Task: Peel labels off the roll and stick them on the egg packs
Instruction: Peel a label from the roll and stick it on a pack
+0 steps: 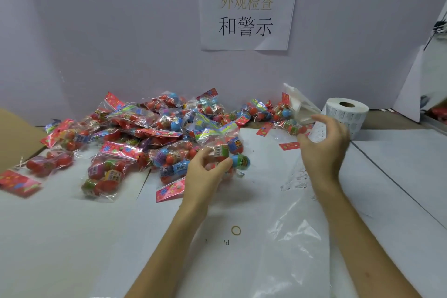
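Egg packs (145,133) heaped left on table (60,237), label roll (346,113) right.

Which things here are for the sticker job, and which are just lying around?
For the job: label roll, label strip, held egg pack, pile of egg packs.
Just lying about: rubber band, wall sign, clear plastic bag.
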Tool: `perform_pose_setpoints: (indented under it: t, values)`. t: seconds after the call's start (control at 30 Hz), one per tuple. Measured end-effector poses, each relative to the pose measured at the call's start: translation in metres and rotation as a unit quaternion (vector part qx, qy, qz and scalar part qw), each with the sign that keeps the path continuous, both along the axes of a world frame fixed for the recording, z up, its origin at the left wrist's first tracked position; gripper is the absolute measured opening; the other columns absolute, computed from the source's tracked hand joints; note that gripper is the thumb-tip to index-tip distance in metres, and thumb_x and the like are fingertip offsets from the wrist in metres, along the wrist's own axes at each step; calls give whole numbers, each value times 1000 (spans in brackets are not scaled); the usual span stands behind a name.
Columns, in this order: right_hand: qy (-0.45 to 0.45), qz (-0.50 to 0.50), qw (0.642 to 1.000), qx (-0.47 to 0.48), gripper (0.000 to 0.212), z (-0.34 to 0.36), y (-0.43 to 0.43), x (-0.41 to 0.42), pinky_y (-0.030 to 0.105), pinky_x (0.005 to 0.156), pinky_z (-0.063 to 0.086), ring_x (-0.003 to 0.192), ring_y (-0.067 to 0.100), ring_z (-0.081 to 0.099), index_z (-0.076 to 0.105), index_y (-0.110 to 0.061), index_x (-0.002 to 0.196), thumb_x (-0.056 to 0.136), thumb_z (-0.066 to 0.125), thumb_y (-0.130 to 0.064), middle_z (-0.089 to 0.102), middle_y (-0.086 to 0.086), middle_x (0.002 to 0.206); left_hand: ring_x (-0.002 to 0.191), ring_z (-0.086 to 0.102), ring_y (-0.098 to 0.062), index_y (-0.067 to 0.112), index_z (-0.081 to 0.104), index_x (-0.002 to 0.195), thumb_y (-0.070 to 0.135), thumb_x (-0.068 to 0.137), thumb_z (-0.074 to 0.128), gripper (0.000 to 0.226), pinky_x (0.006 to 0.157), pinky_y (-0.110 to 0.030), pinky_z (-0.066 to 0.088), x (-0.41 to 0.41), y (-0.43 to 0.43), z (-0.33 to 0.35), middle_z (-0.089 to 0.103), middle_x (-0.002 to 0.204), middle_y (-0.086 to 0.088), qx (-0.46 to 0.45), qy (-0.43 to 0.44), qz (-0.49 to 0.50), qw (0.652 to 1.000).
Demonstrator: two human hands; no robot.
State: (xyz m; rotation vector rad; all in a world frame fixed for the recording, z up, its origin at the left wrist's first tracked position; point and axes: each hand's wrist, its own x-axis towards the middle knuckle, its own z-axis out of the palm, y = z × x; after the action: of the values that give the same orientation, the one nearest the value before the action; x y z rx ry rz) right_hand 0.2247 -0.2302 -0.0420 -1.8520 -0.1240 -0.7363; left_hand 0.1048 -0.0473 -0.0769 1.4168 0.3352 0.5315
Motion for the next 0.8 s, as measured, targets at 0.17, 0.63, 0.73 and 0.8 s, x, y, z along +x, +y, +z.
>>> perform_pose_setpoints:
  t: [0.17,0.63,0.73,0.8]
  values:
    - [147,42,987,52,87,-3,-19,16,43,107,43,130,29,43,39,-13,146,72,80,8,39,11,147,81,70,-5,31,46,136,18,84,82,65,67,-23,61,-3,-5,-1,71,97,10,179,1,97,979]
    - [348,337,871,79,16,-9,0,12,28,57,54,66,16,70,67,-11,85,97,66,-23,71,4,76,108,55,-13,28,43,146,36,81,84,77,87,-25,52,-5,-8,-2,60,125,2,442,87,150,880]
    - [336,376,858,97,20,-5,0,8,27,59,56,71,17,71,69,-11,88,98,64,-28,73,4,80,121,46,-16,21,52,142,30,81,85,70,103,-32,46,-6,-8,-2,54,134,0,474,65,181,859]
    - [327,399,851,102,21,-4,1,5,29,62,58,76,19,73,72,-10,94,99,63,-29,74,4,84,118,48,-15,20,59,134,26,83,83,57,101,-30,46,-6,-10,1,57,130,1,473,11,166,865]
